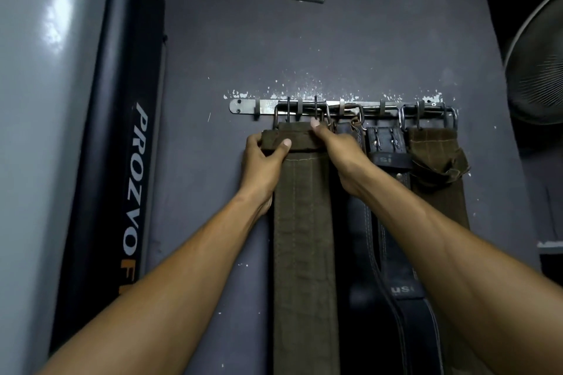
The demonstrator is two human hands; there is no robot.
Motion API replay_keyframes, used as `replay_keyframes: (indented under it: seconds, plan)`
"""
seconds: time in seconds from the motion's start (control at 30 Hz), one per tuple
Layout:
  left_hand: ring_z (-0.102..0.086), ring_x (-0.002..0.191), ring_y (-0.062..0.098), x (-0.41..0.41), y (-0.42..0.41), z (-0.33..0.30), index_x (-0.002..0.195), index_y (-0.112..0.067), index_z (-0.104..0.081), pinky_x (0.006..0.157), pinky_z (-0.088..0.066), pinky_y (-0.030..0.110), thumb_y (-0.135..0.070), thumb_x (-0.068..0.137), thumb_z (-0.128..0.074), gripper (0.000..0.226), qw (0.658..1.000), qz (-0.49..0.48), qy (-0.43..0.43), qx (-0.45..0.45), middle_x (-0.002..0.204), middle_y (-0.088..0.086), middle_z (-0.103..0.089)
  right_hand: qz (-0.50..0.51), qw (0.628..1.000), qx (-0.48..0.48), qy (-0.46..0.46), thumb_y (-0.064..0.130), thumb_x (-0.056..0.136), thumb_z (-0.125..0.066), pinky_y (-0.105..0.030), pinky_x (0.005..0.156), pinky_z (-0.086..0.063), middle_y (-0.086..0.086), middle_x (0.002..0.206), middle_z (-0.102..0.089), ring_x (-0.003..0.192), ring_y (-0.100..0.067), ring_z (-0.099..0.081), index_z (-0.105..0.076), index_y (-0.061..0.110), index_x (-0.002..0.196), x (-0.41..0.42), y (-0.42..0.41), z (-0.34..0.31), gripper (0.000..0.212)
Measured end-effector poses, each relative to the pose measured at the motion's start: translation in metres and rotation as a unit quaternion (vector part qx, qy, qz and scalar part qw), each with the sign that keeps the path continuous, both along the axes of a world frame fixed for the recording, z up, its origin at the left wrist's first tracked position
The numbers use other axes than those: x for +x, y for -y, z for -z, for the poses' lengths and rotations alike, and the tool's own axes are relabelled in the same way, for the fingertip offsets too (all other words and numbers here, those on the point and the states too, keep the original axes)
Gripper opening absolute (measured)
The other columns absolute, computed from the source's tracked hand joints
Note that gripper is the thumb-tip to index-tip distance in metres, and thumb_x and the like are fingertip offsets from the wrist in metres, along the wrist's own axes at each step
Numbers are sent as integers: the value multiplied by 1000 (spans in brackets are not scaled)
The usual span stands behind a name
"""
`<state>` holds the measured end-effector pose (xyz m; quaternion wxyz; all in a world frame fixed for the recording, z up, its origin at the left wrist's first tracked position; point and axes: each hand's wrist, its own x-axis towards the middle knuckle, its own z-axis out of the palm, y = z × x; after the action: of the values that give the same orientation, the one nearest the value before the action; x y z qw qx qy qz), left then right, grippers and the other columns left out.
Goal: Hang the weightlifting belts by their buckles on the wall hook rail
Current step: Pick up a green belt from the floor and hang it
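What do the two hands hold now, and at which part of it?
Both hold the olive belt at its top, just below the buckle. The left hand grips its left edge; the right hand pinches its right side.

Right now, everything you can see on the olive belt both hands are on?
The olive belt is a wide, matte strap that looks like suede or canvas, with pale stitch lines running down its length. It hangs straight down against the grey wall, leftmost of the belts. Its metal buckle sits over hooks on the hook rail. A loop band wraps its top. The left hand grips that band's left edge, thumb in front; the right hand pinches the top near the buckle. A black belt hangs alongside.
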<state>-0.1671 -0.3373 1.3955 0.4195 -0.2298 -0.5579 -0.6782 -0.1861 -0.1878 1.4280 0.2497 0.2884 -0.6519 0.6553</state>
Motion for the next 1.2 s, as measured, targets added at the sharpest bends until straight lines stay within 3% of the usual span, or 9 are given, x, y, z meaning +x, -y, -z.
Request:
replay_keyframes:
  seconds: [0.17,0.3,0.37,0.53,0.7,0.83,0.97,1.13,1.2]
  plan:
    - [-75,99,30,8,4,13,120,0,-67,91,-61,46,-12,98,-66,25,999,43,24,-21,107,16,-77,20,1000,7,-20,46,98,-66,-41,87,-64,-7,93,-83,88,-25,-80,-79,7,102,-1,-4,12,42]
    - [-77,86,23,18,4,27,100,-11,-71,82,-62,42,-17,99,-65,8,996,74,47,-19,91,6,-80,-96,995,-32,-5,42,100,-65,-38,94,-62,-8,107,-82,101,-23,-79,-77,7,115,8,-3,30,40]
    - [-74,87,27,17,8,53,92,-14,-70,77,-59,41,-27,99,-66,15,991,81,94,-47,90,8,-79,-121,993,-4,1,38,100,-66,-37,95,-61,-10,114,-80,108,-26,-77,-74,6,120,9,-6,54,38]
    - [-77,85,24,13,17,119,98,-16,-77,66,-59,32,-48,98,-61,35,971,79,193,-118,96,10,-81,-67,990,126,0,32,98,-70,-43,101,-59,-5,118,-79,110,-21,-76,-71,13,125,9,-18,109,33]
    - [-76,106,31,28,11,133,116,-8,-76,82,-63,35,-35,103,-58,35,979,145,133,-59,113,18,-78,-102,993,53,11,29,103,-63,-49,100,-59,-10,108,-81,104,-25,-78,-76,6,113,21,-19,143,28]
    - [-78,95,22,44,8,164,118,-14,-73,68,-63,31,-40,105,-53,36,968,103,203,-110,108,10,-80,-108,993,36,23,21,103,-64,-49,99,-60,-15,110,-80,107,-31,-77,-74,1,116,28,-19,169,26]
    - [-78,95,22,58,4,178,117,-15,-74,73,-64,36,-42,105,-52,37,970,118,193,-85,108,10,-80,-143,989,1,45,26,102,-66,-37,86,-63,-12,105,-81,99,-25,-78,-77,6,109,39,-21,193,24]
    - [-79,88,15,71,5,255,117,-17,-71,66,-61,27,-45,101,-56,36,943,111,284,-134,102,3,-81,-125,988,53,71,18,100,-68,-43,99,-60,-9,114,-80,108,-24,-77,-73,8,122,44,-31,257,24]
    - [-77,82,13,76,4,281,112,-17,-73,62,-58,25,-42,102,-55,32,947,102,288,-101,97,2,-81,-148,984,38,89,18,101,-68,-38,92,-63,-10,110,-81,103,-22,-78,-73,6,118,46,-35,281,22]
